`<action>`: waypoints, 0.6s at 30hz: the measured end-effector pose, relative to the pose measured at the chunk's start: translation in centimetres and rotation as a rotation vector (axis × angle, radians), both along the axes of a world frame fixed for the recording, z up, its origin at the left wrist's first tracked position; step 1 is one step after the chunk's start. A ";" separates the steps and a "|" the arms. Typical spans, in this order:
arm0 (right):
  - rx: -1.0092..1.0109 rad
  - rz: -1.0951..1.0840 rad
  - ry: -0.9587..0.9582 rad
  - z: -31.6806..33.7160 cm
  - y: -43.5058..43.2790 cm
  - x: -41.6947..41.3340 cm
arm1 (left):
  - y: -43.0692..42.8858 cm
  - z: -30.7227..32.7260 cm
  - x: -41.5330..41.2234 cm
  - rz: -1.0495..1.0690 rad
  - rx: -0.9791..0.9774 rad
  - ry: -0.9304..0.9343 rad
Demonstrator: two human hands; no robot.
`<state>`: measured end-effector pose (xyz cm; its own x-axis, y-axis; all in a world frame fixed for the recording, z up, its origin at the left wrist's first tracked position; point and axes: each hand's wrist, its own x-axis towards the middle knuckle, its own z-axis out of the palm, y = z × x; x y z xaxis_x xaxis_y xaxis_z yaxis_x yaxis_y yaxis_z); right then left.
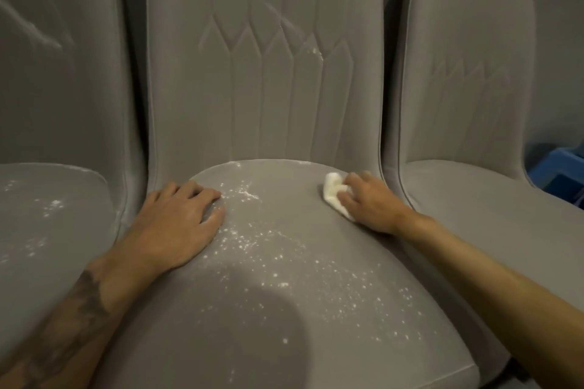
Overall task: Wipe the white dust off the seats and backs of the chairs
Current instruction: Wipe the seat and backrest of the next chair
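Observation:
Three grey upholstered chairs stand side by side. On the middle chair's seat [284,309] white dust [278,249] lies scattered across the centre and front. A few white specks and streaks mark its back [265,79]. My left hand [177,224] rests flat on the seat's left side, fingers spread. At the seat's far right my right hand [369,202] grips a bunched white cloth [333,191] and presses it onto the fabric. The left chair's seat [47,215] carries white dust too, and its back [47,35] shows white streaks.
The right chair [467,104] looks free of visible dust. A blue plastic crate [556,170] sits behind it at the right edge. A dark shadow falls across the front of the middle seat.

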<state>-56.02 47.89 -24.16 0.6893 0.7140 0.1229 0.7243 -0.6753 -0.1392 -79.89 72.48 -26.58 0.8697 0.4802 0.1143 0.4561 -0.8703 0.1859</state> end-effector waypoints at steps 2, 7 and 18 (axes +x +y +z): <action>0.015 -0.105 -0.048 0.1 0.1 0.2 | 0.0 0.0 0.0 0.003 0.002 -0.006; 0.087 0.252 0.042 -1.2 -2.0 -4.2 | 0.2 -0.2 -0.1 -0.002 -0.012 -0.008; 0.069 0.149 -0.006 -0.8 -5.0 -2.4 | 0.5 -0.3 0.0 -0.004 -0.017 -0.019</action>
<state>-58.38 42.84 -25.00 0.5754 0.7980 0.1789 0.8167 -0.5493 -0.1768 -79.88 72.97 -26.91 0.8691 0.4791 0.1226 0.4494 -0.8686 0.2089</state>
